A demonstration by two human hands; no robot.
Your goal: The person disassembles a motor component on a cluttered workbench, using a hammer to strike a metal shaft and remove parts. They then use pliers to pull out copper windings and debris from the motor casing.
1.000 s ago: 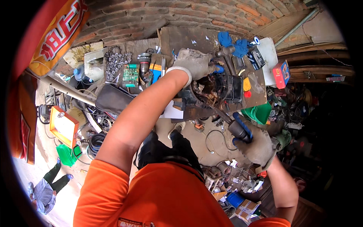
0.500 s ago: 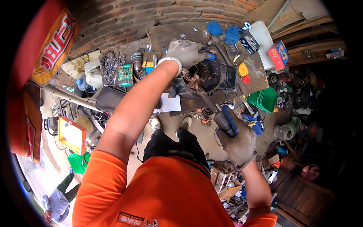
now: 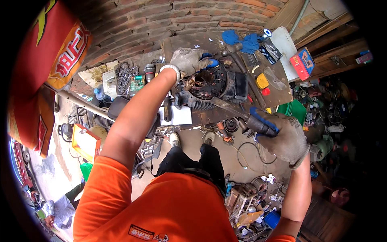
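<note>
"What is held?"
"A flat-bladed tool (image 3: pixel 261 124) is clamped in the right hand (image 3: pixel 284 136), near-right of the motor housing (image 3: pixel 199 103), which is set on the workbench (image 3: pixel 279 95)."
"And the left hand (image 3: pixel 189 61)?"
"Laid at the housing's far-left rim; its grip cannot be told."
"The step?"
"Prying, apparently; firm bracing is called for."

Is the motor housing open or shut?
Open: the housing has an uncovered round mouth, with its dark inside showing.

Black handle (image 3: pixel 261 126); black motor housing (image 3: pixel 225 86); grey gloves (image 3: pixel 288 135), blue fingers (image 3: pixel 213 63); orange shirt (image 3: pixel 177 205); reddish-brown brick wall (image 3: pixel 193 18).
</note>
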